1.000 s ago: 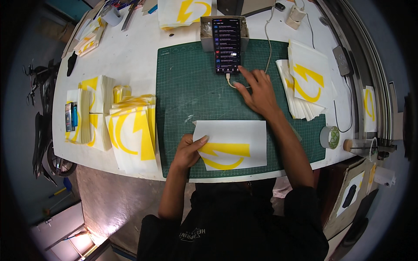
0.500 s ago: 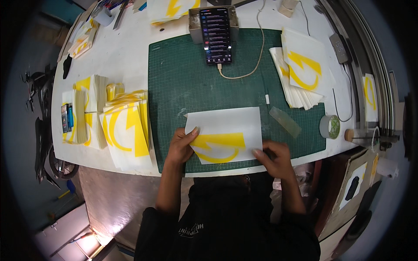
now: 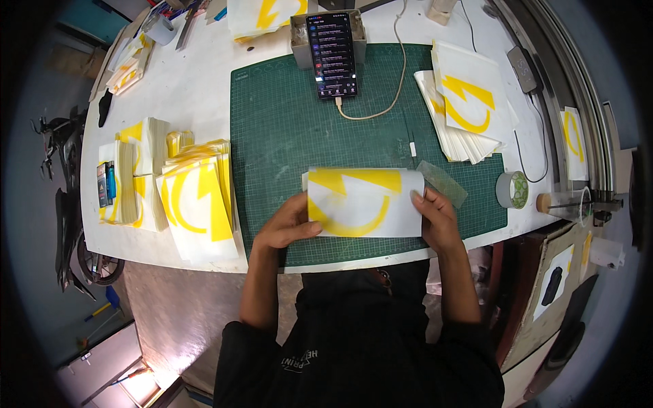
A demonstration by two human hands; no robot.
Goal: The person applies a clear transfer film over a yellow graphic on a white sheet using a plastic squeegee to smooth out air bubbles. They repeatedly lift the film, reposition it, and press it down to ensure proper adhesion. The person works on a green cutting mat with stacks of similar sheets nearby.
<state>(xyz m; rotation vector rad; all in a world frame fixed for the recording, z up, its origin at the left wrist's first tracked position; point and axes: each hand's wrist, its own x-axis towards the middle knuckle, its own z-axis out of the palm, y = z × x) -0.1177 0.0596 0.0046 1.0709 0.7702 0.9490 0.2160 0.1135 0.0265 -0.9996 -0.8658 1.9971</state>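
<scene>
Yellow-printed white sheet [image 3: 364, 202] is lying on the green cutting mat [image 3: 286, 129], near the mat's front edge, and both hands are gripping it by its short ends. In the head view, the left hand [image 3: 286, 228] is pinching the sheet's left edge, thumb on top and fingers curled beneath, while the right hand [image 3: 435, 217] is clasping the right edge, fingertips resting on the paper. The hands are well apart, one at each end, and the sheet's far edge is curling slightly upward. Just beside the right hand, a translucent scraper [image 3: 442, 183] is lying on the mat. A phone [image 3: 332, 54] is leaning on a metal stand at the mat's far edge, with a cable [image 3: 381, 95] trailing from it. A stack of similar sheets [image 3: 466, 109] is sitting at the right, and a roll of tape [image 3: 511, 189] is resting near the surface's [image 3: 190, 95] right edge. More piles of yellow prints [image 3: 197, 197] are lying to the left of the mat.
</scene>
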